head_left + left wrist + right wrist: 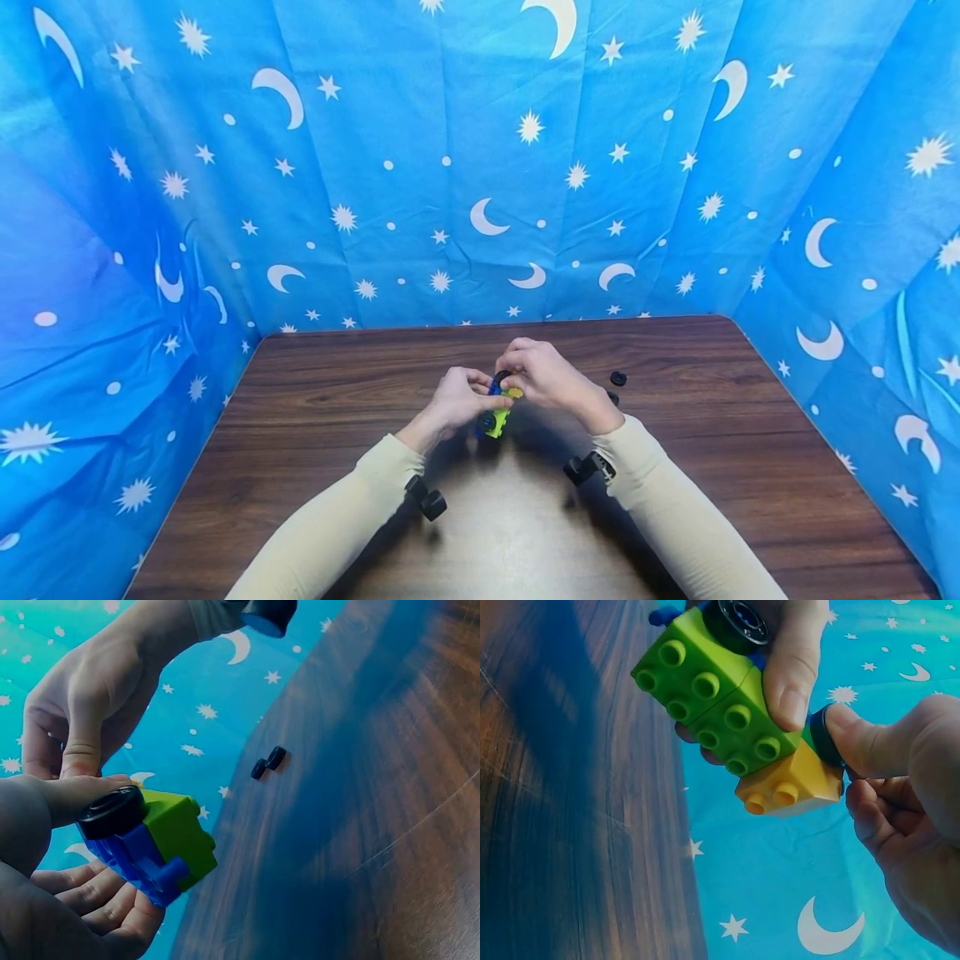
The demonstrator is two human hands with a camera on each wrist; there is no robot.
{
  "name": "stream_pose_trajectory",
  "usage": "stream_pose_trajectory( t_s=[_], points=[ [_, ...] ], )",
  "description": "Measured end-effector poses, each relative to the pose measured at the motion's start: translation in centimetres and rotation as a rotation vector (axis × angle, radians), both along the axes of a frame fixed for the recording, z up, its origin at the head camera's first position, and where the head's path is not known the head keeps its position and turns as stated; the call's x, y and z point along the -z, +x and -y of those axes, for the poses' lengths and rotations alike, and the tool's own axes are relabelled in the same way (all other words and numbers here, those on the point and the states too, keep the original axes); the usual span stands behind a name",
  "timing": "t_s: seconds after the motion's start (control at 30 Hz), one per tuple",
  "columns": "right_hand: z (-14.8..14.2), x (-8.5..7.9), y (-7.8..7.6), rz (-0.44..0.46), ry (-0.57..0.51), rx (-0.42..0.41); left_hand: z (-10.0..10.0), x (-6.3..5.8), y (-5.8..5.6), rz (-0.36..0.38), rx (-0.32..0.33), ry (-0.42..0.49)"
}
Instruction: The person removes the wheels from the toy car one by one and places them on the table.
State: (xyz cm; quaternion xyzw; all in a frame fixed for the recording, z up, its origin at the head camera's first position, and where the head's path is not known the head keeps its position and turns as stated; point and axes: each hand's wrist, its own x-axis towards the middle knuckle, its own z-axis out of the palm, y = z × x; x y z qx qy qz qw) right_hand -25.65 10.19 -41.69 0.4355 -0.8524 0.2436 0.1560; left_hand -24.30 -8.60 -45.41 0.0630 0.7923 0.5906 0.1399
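Observation:
A toy car of building blocks is in both hands above the table. Its lime green blocks (pixel 712 697) carry round studs, a yellow block (pixel 791 784) stands at one end, and a blue base (pixel 139 859) runs beneath. My left hand (pixel 456 398) grips the car, thumb along the green side and fingers around the blue underside. One black wheel (pixel 112 814) sits on the car near that thumb. At the yellow end my right hand (pixel 547 375) pinches another black wheel (pixel 823 735) against the car's side. Whether that wheel is fixed on cannot be seen.
Two loose black wheels, a farther one (pixel 617 378) and a nearer one (pixel 613 398) partly behind the right wrist, lie on the dark wooden table (pixel 315 417). A blue cloth (pixel 420 192) with moons and stars rises behind and at both sides.

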Motion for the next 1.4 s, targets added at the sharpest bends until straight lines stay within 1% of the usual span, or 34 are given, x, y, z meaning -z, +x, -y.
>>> stream_pose_trajectory(
  t_s=[0.13, 0.3, 0.53, 0.77, 0.93, 1.07, 1.17, 1.3, 1.4],
  points=[
    [0.1, 0.1, 0.0, 0.015, -0.004, 0.018, 0.0, -0.1, 0.0, -0.034, -0.019, -0.060],
    [0.1, 0.4, -0.1, 0.013, -0.008, 0.018, 0.0, -0.1, 0.2, -0.057, -0.035, -0.107],
    [0.0, 0.9, -0.1, -0.008, -0.088, 0.001, 0.0, -0.5, 0.4, -0.090, -0.059, -0.153],
    [-0.2, 1.5, -0.2, -0.059, -0.127, -0.011, 0.0, -0.6, 0.3, -0.104, -0.066, -0.180],
    [-0.1, 2.0, -0.4, -0.112, -0.165, -0.010, 0.2, -0.8, 0.1, -0.136, -0.084, -0.217],
    [-0.2, 2.5, -0.4, -0.145, -0.177, -0.003, 0.2, -0.8, 0.0, -0.153, -0.077, -0.253],
    [-0.3, 2.7, -0.3, -0.156, -0.187, -0.003, 0.2, -0.8, 0.0, -0.160, -0.077, -0.263],
    [-0.4, 2.8, -0.3, -0.186, -0.224, -0.005, 0.2, -0.9, -0.1, -0.187, -0.082, -0.273],
    [-0.5, 3.0, -0.2, -0.213, -0.263, -0.012, 0.1, -0.9, -0.1, -0.204, -0.073, -0.282]
  ],
)
